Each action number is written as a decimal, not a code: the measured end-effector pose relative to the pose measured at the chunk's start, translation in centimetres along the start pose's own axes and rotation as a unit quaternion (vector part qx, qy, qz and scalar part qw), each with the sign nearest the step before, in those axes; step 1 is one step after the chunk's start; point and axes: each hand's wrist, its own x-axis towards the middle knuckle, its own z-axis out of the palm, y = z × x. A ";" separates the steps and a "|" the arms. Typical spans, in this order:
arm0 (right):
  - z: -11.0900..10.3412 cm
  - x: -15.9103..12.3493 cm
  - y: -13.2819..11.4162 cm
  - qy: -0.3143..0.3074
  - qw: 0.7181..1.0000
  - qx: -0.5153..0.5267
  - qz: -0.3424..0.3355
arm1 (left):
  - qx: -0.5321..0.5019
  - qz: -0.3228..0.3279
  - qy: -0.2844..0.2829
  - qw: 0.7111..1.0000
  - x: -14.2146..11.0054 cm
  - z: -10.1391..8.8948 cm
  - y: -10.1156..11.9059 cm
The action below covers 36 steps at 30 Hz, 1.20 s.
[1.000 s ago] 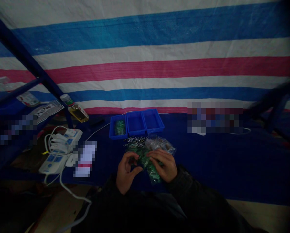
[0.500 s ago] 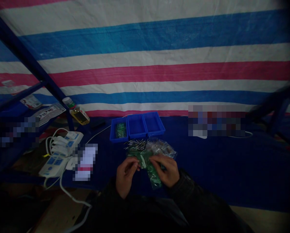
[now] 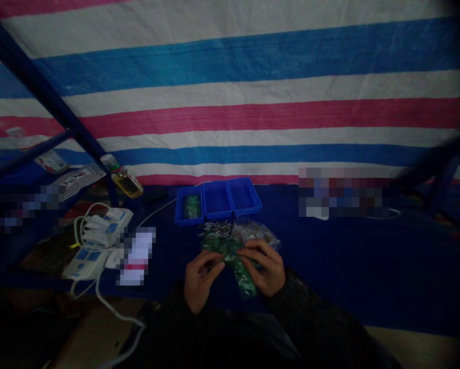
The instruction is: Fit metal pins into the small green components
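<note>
Small green plastic packets (image 3: 243, 283) lie in an overlapping pile in front of me. At the left edge of the pile is my left hand (image 3: 199, 279), thumb and forefinger brought together at a green packet. My right hand (image 3: 266, 269) is closed from the other side, its fingertips on the green plastic. Dim light and the fingers hide the exact grip. Just beyond lie a heap of thin metal pins or nails (image 3: 216, 228) and several clear plastic bags (image 3: 255, 231) with small contents I cannot make out.
Behind the pile stands a blue three-compartment tray (image 3: 218, 199), with green packets (image 3: 192, 206) in its left compartment. To the left are a power strip (image 3: 81, 264) with white plugs and cables, and a bottle of yellow liquid (image 3: 125, 180). A striped sheet (image 3: 253, 118) hangs behind.
My left thumb and forefinger have shifted slightly right, and the pale piece seen between my hands no longer shows. My right fingers have lifted a little. The tray and metal heap stay put.
</note>
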 end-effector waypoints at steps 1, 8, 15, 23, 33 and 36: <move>0.0 0.0 -0.1 0.004 1.000 0.000 -0.001 | 0.003 0.007 0.001 1.000 0.0 0.0 0.0; 0.7 -0.5 0.3 -0.006 1.000 0.026 -0.004 | -0.036 -0.011 0.030 0.999 -0.1 0.2 -0.2; 0.4 -0.6 0.6 -0.034 0.999 0.033 -0.022 | -0.005 -0.026 0.017 1.000 -0.2 0.0 -0.8; 0.2 -0.5 0.6 -0.049 0.998 0.036 -0.017 | -0.005 -0.029 0.023 0.999 -0.2 -0.1 -0.8; 0.5 -0.3 0.3 -0.042 0.998 0.036 -0.011 | -0.040 0.027 0.026 0.999 0.0 0.3 -0.3; 0.7 -0.4 0.4 -0.029 0.999 0.041 0.000 | -0.045 -0.002 0.049 0.998 0.0 0.4 0.0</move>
